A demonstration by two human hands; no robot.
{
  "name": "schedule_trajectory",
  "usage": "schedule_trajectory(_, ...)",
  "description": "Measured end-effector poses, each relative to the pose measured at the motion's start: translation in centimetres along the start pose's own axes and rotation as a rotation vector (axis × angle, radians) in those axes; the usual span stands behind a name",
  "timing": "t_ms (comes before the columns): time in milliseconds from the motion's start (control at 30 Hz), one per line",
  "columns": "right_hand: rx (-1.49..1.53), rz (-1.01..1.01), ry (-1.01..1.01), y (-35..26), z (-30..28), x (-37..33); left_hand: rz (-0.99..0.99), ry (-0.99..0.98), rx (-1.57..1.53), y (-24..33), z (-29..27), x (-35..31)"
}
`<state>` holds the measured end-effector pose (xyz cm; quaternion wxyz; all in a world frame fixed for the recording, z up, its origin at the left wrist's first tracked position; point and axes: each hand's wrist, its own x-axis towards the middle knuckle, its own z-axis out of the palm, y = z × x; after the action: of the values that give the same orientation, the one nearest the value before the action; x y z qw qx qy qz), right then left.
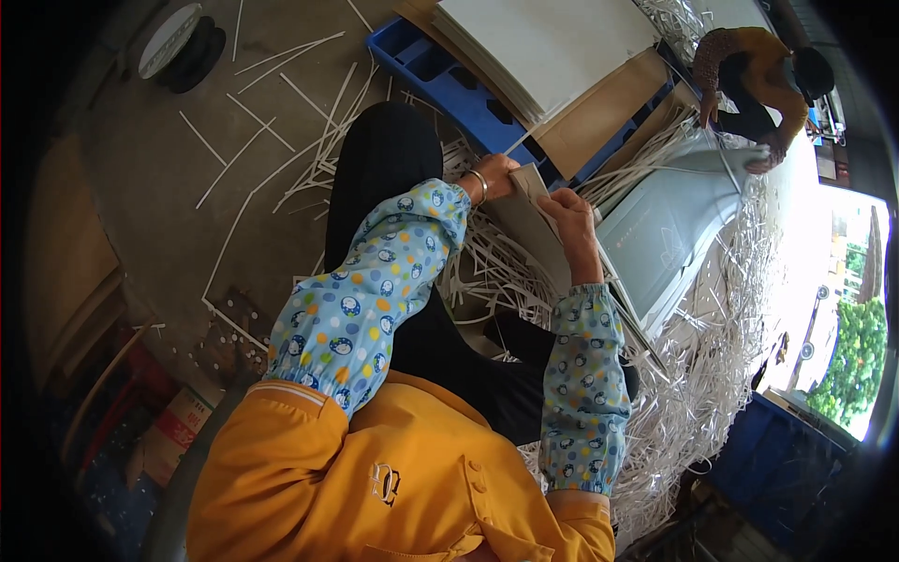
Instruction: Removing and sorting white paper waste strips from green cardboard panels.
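Observation:
My left hand (493,175), with a bracelet at the wrist, is closed at the upper left corner of a greyish-beige stack of cardboard sheets (531,185). A thin pale strip (518,140) sticks out just above its fingers. My right hand (573,220) grips the same stack from the right, thumb and fingers pressed at its edge. The stack is tilted between my knees, its lower part running down toward my lap. Patterned blue sleeve covers are on both my forearms. Loose paper strips (501,258) lie heaped below the stack.
Ahead, a blue pallet (412,58) bears a pile of large white sheets (552,47) and brown board. To the right, a grey-blue plastic sheet or bag (670,234) lies by a big heap of shredded strips (665,440). Another person (763,75) bends there. Strips litter the floor at left.

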<state>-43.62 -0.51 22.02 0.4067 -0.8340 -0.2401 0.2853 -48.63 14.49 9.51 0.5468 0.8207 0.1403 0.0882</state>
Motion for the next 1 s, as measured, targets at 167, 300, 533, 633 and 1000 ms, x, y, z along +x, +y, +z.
schedule_trajectory(167,-0.576,-0.465,0.175,-0.2,1.2,0.2,0.084,0.019,0.042,1.3,-0.9,-0.1)
schedule_trajectory(300,-0.192,-0.288,0.108,0.2,1.2,0.4,-0.015,0.054,0.099,2.2,-1.2,-0.7)
schedule_trajectory(533,0.137,-0.061,0.032,-0.1,1.1,-0.6,-0.064,-0.054,-0.027,2.4,-1.6,-0.9)
schedule_trajectory(633,0.236,-0.088,-0.028,-0.9,0.5,-1.7,0.025,-0.078,0.003,1.1,-1.0,-0.4)
schedule_trajectory(1000,0.464,0.127,0.465,-5.2,-3.4,-7.1,0.087,0.063,0.009,-1.8,-0.1,0.6)
